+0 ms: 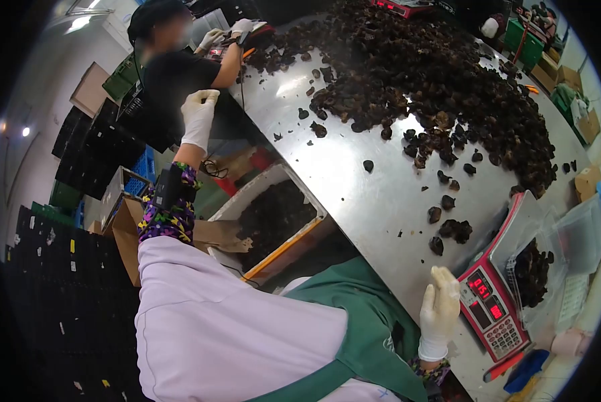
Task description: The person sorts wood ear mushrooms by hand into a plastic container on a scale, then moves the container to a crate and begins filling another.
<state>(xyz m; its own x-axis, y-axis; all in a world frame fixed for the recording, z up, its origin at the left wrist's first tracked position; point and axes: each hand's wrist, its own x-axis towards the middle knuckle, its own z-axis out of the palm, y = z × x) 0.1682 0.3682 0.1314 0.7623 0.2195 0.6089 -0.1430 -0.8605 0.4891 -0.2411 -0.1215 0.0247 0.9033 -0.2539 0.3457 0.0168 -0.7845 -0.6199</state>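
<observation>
My left hand (199, 119), in a white glove, is raised beside the table's left side. Its fingers are drawn together, and whatever they may hold cannot be made out. My right hand (440, 310), gloved too, is at the near table edge with fingers extended and nothing visible in it. Just right of it is a red scale (493, 315) with lit red digits. A clear plastic container (555, 258) on the scale holds dark, crinkled pieces (533, 275). A large heap of similar dark pieces (441, 87) covers the far part of the metal table (340, 177), with loose ones nearer.
A person in black (173, 87) works at the table's far left. Below my left arm, a white box with dark contents (277, 211) stands beside the table. Black crates (66, 301) are stacked at left. A blue item (528, 370) lies at the lower right.
</observation>
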